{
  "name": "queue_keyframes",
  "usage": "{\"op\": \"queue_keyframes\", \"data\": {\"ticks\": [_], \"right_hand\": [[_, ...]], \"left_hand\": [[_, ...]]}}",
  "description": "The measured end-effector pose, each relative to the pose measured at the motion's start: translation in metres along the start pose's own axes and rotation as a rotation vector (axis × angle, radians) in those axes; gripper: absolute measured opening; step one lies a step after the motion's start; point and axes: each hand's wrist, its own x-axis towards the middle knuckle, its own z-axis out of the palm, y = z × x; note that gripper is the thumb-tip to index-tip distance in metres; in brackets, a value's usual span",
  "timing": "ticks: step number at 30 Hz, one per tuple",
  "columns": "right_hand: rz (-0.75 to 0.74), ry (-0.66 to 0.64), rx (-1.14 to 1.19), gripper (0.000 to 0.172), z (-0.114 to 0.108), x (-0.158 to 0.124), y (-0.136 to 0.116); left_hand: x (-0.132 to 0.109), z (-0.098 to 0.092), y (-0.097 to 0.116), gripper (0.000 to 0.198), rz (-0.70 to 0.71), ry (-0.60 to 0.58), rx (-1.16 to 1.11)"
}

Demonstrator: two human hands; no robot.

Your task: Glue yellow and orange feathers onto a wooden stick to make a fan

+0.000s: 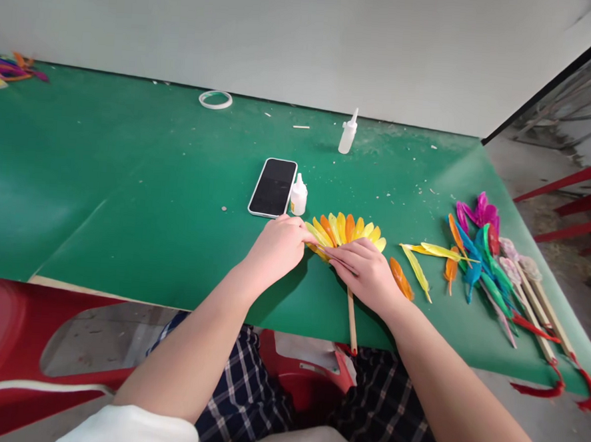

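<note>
A round fan of yellow and orange feathers point(342, 228) lies near the table's front edge, its wooden handle point(352, 321) pointing towards me. With fingers curled, my left hand point(278, 250) pinches a feather at the fan's left edge. My right hand point(365, 268) covers the fan's centre, its fingers pressed together on the feathers; what lies under them is hidden. Just beyond my left hand stands a small white glue bottle point(299, 196). Loose yellow feathers point(417, 272) and an orange feather point(401, 279) lie to the right of my right hand.
A phone point(273, 187) lies beside the glue bottle. Further back are a second bottle point(348, 132) and a tape roll point(215, 100). On the right are coloured feathers point(478, 252) and wooden handles point(535, 309) with red tassels. More feathers point(17, 67) lie far left.
</note>
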Motion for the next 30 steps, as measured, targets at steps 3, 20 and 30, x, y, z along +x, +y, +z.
{"op": "queue_keyframes", "data": {"ticks": [3,20,30], "right_hand": [[-0.003,0.003,0.000,0.024,0.0000,-0.0002,0.0002],[-0.004,0.011,-0.001,0.023,0.0001,0.0009,-0.0003],[0.008,0.020,0.044,0.024,-0.0001,-0.0001,-0.0014]], "left_hand": [[0.0002,0.0003,0.0002,0.046,-0.007,-0.007,-0.005],[0.0022,0.0017,-0.0045,0.045,-0.004,-0.035,-0.004],[0.0010,0.0028,-0.0043,0.043,0.012,0.001,0.026]]}}
